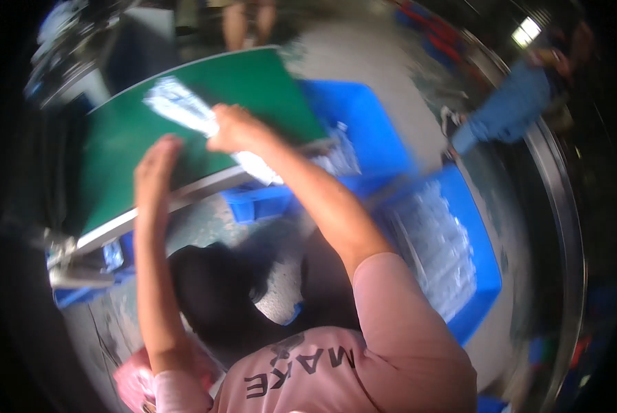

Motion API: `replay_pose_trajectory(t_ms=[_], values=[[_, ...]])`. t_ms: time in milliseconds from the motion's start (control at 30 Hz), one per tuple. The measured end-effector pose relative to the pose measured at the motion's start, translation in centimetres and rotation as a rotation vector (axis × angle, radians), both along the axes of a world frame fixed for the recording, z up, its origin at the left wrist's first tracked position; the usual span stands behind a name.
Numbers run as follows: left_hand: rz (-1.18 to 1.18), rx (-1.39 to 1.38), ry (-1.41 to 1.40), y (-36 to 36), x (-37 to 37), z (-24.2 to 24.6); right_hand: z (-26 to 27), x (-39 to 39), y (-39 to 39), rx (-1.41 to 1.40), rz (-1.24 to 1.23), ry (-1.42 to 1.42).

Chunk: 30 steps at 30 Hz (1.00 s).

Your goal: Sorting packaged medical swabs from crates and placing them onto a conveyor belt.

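Observation:
My right hand [236, 128] grips a long bundle of clear plastic packaging [180, 105] near its middle. One end of the bundle reaches out over the green tabletop [236, 77], and the other sticks out under my forearm past the table's near edge. The bundle is blurred, so I cannot tell what is inside. My left hand [156, 160] is raised over the near side of the table, apart from the bundle. No object shows in it, and its fingers look close together but blurred.
A blue plastic bin [380, 118] holding clear packages stands at the table's right end. Nearer me, another blue bin [486, 289] holds many clear plastic packages. A pink plastic bag [135, 379] lies at lower left. A person in jeans [515, 103] is at right; another person's legs [246, 26] show beyond the table.

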<state>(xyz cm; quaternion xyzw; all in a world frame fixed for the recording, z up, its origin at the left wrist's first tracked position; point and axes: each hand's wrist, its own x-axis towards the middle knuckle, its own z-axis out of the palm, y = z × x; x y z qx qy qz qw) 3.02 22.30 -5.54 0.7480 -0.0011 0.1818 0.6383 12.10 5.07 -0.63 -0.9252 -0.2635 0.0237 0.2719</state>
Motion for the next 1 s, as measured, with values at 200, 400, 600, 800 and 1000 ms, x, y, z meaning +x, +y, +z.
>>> replay_pose_trajectory(t_ms=[200,400,600,800,1000], values=[[-0.333,-0.871,-0.035,-6.3,-0.3,4.8,-3.0,-16.2,-9.0,1.019,0.219,1.152],[-0.620,0.251,-0.043,-14.5,-4.8,4.6,-7.9,-24.9,-12.3,1.764,0.391,1.645],[-0.555,0.351,-0.302,-22.0,-5.4,5.8,-6.2,-26.7,-18.6,1.203,-0.272,0.829],[-0.593,0.247,-0.259,-24.1,-4.4,6.8,-4.9,-29.2,-37.8,0.344,-0.906,0.250],[-0.556,0.379,-0.142,-23.3,-3.8,4.8,-17.0,-41.8,-52.7,-0.527,-1.032,0.123]])
